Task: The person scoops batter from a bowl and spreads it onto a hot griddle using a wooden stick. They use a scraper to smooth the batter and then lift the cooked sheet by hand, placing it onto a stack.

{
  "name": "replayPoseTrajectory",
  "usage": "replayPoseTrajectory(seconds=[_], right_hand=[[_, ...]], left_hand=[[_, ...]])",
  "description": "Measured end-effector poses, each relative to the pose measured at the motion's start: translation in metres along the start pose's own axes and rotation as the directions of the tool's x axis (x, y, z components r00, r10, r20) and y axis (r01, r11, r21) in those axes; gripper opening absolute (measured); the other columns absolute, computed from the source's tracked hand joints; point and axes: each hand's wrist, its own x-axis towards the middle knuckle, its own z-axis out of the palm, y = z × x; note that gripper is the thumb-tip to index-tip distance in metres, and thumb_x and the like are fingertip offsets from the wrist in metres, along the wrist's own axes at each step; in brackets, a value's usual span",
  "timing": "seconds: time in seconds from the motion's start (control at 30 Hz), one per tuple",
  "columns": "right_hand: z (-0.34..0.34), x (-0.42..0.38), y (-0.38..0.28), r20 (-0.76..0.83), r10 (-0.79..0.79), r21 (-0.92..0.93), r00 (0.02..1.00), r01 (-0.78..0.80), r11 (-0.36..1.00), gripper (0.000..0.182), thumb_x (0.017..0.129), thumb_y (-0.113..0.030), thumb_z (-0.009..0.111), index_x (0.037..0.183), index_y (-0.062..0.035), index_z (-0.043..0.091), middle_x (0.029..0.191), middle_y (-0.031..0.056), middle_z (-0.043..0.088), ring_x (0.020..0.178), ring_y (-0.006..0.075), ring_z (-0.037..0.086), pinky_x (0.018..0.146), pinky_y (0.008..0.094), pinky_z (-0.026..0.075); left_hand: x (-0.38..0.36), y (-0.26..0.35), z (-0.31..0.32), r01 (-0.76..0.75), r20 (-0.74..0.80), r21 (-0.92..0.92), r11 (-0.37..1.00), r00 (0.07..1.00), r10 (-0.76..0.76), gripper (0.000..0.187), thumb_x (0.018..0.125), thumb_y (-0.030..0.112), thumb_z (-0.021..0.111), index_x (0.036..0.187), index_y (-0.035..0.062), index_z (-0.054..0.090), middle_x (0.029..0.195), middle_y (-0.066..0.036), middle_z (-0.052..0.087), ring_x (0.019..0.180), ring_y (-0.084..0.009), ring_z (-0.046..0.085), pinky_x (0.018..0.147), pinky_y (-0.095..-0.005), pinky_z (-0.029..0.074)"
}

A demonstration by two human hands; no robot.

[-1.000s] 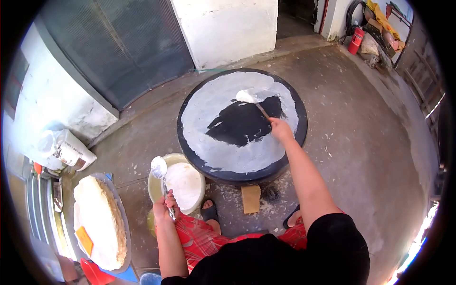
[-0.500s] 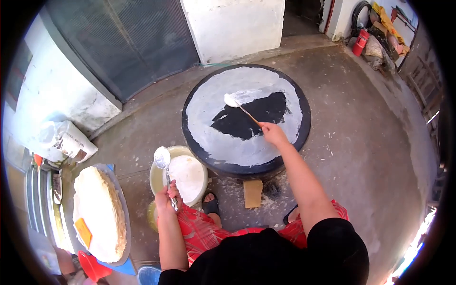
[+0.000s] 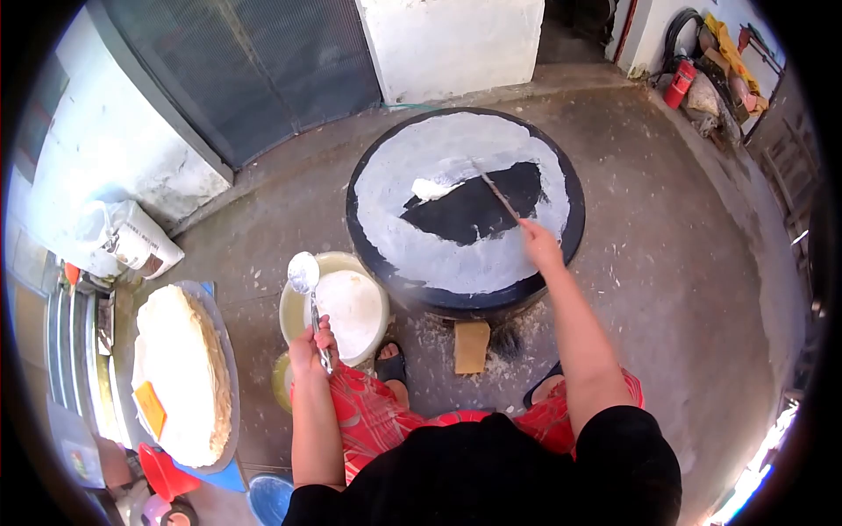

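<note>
A large round black griddle (image 3: 574, 210) stands before me, coated with a thin pale layer of batter (image 3: 395, 228) around a bare dark patch. My right hand (image 3: 541, 245) is closed on the handle of a thin spreader (image 3: 502, 196), whose far end rests at the upper edge of that patch. A thick white lump of batter (image 3: 434, 188) lies left of the spreader. Closed around a metal ladle (image 3: 304, 273), my left hand (image 3: 314, 346) holds it upright, its bowl smeared white. Beneath the ladle sits a bucket (image 3: 382, 320) of white batter (image 3: 349, 307).
To my left, a tall stack of thin pale flatbreads (image 3: 180, 377) carries an orange scraper (image 3: 150, 408). A red container (image 3: 165, 473) and a blue basin (image 3: 270, 500) are nearby. A tan block (image 3: 472, 347) stands under the griddle's front. A white bucket (image 3: 145, 241) leans by the wall.
My right hand has moved right with the spreader, leaving the white lump behind on the griddle. My left hand still holds the ladle above the bucket. The view has shifted slightly.
</note>
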Motion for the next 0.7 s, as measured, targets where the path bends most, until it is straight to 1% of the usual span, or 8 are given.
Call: replayPoseTrajectory(seconds=[0.03, 0.1, 0.23, 0.3, 0.43, 0.5, 0.57, 0.7], right_hand=[[0.014, -0.001, -0.001, 0.003, 0.000, 0.002, 1.000, 0.000, 1.000, 0.026, 0.082, -0.015, 0.048, 0.105, -0.0128, 0.060, 0.089, 0.0112, 0.063, 0.079, 0.0228, 0.060, 0.071, 0.0304, 0.045], [0.047, -0.008, -0.013, 0.122, -0.313, 0.033, 0.942, 0.311, 0.950, 0.026, 0.082, -0.017, 0.048, 0.104, -0.0152, 0.061, 0.091, 0.0111, 0.063, 0.079, 0.0228, 0.060, 0.071, 0.0308, 0.045], [0.007, -0.030, -0.070, 0.304, -0.269, -0.101, 0.914, 0.312, 0.945, 0.025, 0.081, -0.018, 0.048, 0.102, -0.0159, 0.061, 0.091, 0.0109, 0.062, 0.080, 0.0235, 0.060, 0.071, 0.0309, 0.046], [-0.031, -0.035, -0.088, 0.455, -0.109, -0.225, 0.884, 0.233, 0.946, 0.025, 0.077, -0.017, 0.050, 0.099, -0.0185, 0.063, 0.092, 0.0093, 0.063, 0.086, 0.0269, 0.058, 0.075, 0.0335, 0.046], [-0.050, -0.064, -0.088, 0.182, -0.259, -0.404, 0.949, 0.312, 0.860, 0.031, 0.074, -0.013, 0.051, 0.102, -0.0188, 0.061, 0.086, 0.0073, 0.062, 0.078, 0.0265, 0.059, 0.071, 0.0338, 0.047], [-0.007, -0.086, -0.081, -0.079, -0.529, -0.427, 0.845, 0.451, 0.784, 0.036, 0.073, -0.009, 0.049, 0.107, -0.0162, 0.057, 0.080, 0.0067, 0.057, 0.071, 0.0261, 0.057, 0.063, 0.0367, 0.047], [0.040, -0.107, -0.076, 0.040, -0.662, -0.523, 0.748, 0.580, 0.624, 0.037, 0.074, -0.008, 0.047, 0.111, -0.0130, 0.052, 0.078, 0.0065, 0.053, 0.067, 0.0247, 0.055, 0.057, 0.0370, 0.046], [0.076, -0.121, -0.071, 0.139, -0.605, -0.573, 0.784, 0.562, 0.597, 0.033, 0.075, -0.009, 0.047, 0.108, -0.0118, 0.053, 0.079, 0.0061, 0.054, 0.067, 0.0233, 0.055, 0.055, 0.0360, 0.046]], left_hand=[[0.000, -0.001, 0.001, 0.014, 0.013, 0.002, 1.000, 1.000, -0.014, 0.033, 0.092, 0.020, 0.028, 0.101, -0.0086, 0.041, 0.074, -0.007, 0.046, 0.049, -0.0102, 0.039, 0.040, -0.0206, 0.035], [-0.002, -0.002, 0.003, 0.022, 0.022, 0.001, 1.000, 1.000, -0.022, 0.033, 0.092, 0.020, 0.027, 0.101, -0.0087, 0.041, 0.074, -0.007, 0.045, 0.050, -0.0102, 0.039, 0.040, -0.0206, 0.035], [-0.002, -0.003, 0.004, 0.023, 0.041, -0.015, 1.000, 0.999, -0.023, 0.033, 0.092, 0.019, 0.027, 0.100, -0.0090, 0.041, 0.074, -0.007, 0.045, 0.050, -0.0102, 0.040, 0.040, -0.0206, 0.035], [-0.002, -0.001, 0.001, 0.015, 0.045, -0.018, 1.000, 0.999, -0.014, 0.032, 0.092, 0.019, 0.027, 0.100, -0.0088, 0.041, 0.074, -0.007, 0.045, 0.050, -0.0102, 0.040, 0.040, -0.0206, 0.035], [-0.001, 0.002, -0.003, 0.008, 0.057, -0.005, 1.000, 0.998, -0.007, 0.032, 0.092, 0.019, 0.027, 0.099, -0.0086, 0.041, 0.074, -0.007, 0.045, 0.050, -0.0103, 0.040, 0.040, -0.0206, 0.035], [0.000, 0.002, -0.003, -0.011, 0.064, 0.012, 1.000, 0.998, 0.010, 0.031, 0.092, 0.019, 0.027, 0.098, -0.0087, 0.041, 0.073, -0.007, 0.045, 0.050, -0.0103, 0.040, 0.040, -0.0206, 0.036], [-0.003, 0.000, 0.003, 0.006, 0.052, 0.001, 1.000, 0.999, -0.006, 0.031, 0.092, 0.019, 0.027, 0.097, -0.0087, 0.041, 0.073, -0.007, 0.045, 0.050, -0.0103, 0.040, 0.040, -0.0206, 0.036], [-0.005, 0.000, 0.004, 0.041, 0.032, -0.015, 0.999, 0.999, -0.041, 0.031, 0.092, 0.018, 0.027, 0.096, -0.0090, 0.041, 0.072, -0.007, 0.045, 0.050, -0.0101, 0.040, 0.040, -0.0205, 0.036]])
